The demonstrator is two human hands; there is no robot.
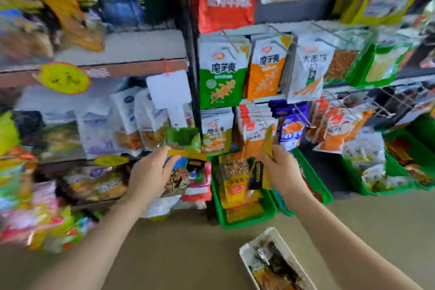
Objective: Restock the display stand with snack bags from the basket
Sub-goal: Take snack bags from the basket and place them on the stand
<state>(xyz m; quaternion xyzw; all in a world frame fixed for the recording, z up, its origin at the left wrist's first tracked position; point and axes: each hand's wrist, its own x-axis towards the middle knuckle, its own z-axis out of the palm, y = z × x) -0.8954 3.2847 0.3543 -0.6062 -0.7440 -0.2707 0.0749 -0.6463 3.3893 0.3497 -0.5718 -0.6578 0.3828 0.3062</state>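
My left hand (150, 172) grips a yellow-topped snack bag (188, 167) with blue and brown print, held flat in front of the lower shelf edge. My right hand (281, 169) pinches a second yellow and black snack bag (261, 172), turned edge-on, just below the hooks of the display stand (270, 101). The white basket (270, 235) lies on the floor at the bottom right, with several dark and yellow bags inside. The whole picture is blurred by motion.
Hanging packets in green, orange, white and purple fill the stand's hooks. Green bins (244, 221) of snacks sit on the floor under it. A black upright post (188, 54) separates the stand from crowded shelves (117, 68) on the left. Brown floor (188, 254) lies between my arms.
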